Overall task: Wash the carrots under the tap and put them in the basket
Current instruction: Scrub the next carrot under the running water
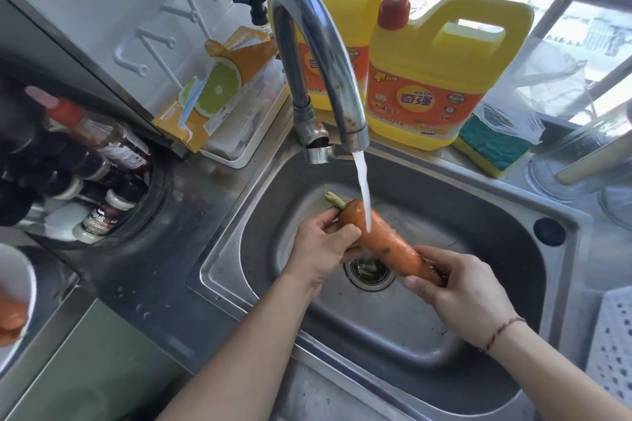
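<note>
Steel sink (pixel 554 225) below us, tap (pixel 318 55) running, and we hold the carrot (pixel 383 243) across the stream above the drain. Our left hand (pixel 321 249) curls round its thick stem end; our right hand (pixel 458 287) pinches the narrow tip. Stiff and fairly light, it looks wet and probably slippery, so the thick end gives the surer hold. Just beyond our right wrist sits what may be the basket (pixel 612 345), half cut off.

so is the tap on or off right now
On. A white stream of water falls from the tap spout onto the carrot, which the left hand and right hand hold over the sink.
</note>
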### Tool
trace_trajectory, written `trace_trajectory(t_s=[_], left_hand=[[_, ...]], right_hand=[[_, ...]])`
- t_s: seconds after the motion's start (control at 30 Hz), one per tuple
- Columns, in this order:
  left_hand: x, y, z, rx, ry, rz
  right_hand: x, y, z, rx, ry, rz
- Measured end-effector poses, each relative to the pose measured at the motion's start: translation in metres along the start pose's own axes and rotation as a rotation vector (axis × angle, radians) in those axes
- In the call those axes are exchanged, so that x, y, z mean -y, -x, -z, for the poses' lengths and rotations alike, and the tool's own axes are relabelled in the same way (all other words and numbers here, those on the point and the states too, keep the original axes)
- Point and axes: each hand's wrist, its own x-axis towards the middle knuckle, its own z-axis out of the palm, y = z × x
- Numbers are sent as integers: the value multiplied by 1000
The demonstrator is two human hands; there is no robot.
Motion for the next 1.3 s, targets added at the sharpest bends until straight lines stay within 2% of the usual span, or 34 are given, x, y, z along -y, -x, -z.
trace_trajectory(t_s=[0.1, 0.23, 0.37, 0.47, 0.6, 0.73, 0.9, 1.03, 1.13, 1.23, 1.3], left_hand=[[-1, 1, 4, 49, 4, -1], [-1, 1, 1, -13, 12, 30], [-2, 2, 5, 64, 14, 31], [-2, 3, 5, 53, 15, 27], [-3, 5, 1, 43, 92, 64], [-6, 7, 5, 149, 181, 57], [-10, 5, -3, 101, 138, 56], [-8, 7, 2, 115, 106, 37], [-9, 8, 2, 101, 160, 56], [-9, 5, -3, 37, 177, 101], [-9, 5, -3, 36, 189, 110]], right_hand=[[-3, 0, 2, 12, -21, 3], [0, 4, -1, -9, -1, -3], [-1, 5, 5, 30, -87, -49], [3, 8, 5, 3, 23, -38], [19, 17, 4, -130, 220, 10], [21, 21, 5, -123, 198, -26], [22, 20, 6, -96, 252, -22], [24, 16, 11, -70, 182, -46], [28, 18, 10, -117, 252, -15], [30, 23, 3, -267, 443, 143], [33, 24, 4, -240, 412, 100]])
